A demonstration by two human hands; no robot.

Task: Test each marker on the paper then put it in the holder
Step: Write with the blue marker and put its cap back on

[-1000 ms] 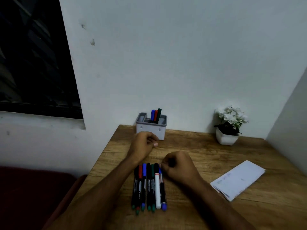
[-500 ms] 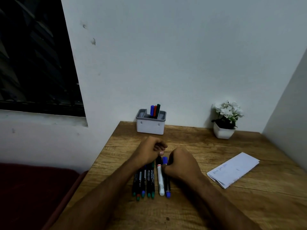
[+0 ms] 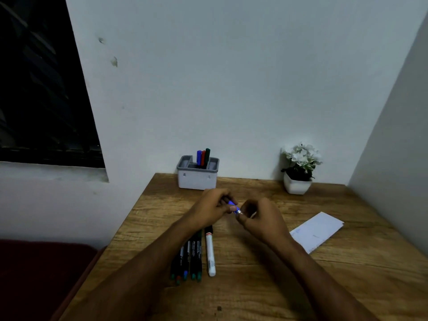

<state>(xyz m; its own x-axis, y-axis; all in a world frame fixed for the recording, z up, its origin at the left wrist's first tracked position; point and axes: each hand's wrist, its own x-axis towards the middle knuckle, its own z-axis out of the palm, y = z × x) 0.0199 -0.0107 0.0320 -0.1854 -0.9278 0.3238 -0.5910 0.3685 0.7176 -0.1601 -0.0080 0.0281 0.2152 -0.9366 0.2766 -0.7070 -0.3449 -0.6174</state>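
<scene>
1. Dim, bluish indoor light; the window (image 3: 44, 84) is black.
2. Soft shadows lie on the wall (image 3: 231, 77) behind the plant (image 3: 300, 158).
3. Wide-angle bending tilts wall edges at the sides.
4. Hands (image 3: 215, 208) look slightly blurred.

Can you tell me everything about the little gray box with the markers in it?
The holder is a small boxy tub that looks like plastic, pale on its sides with a darker gray rim. It stands upright at the table's far edge, against the wall. The top is split into compartments. Three capped markers stand together in a back compartment: blue, red and green. Two small slots mark its front face. Neither hand touches it.
</scene>
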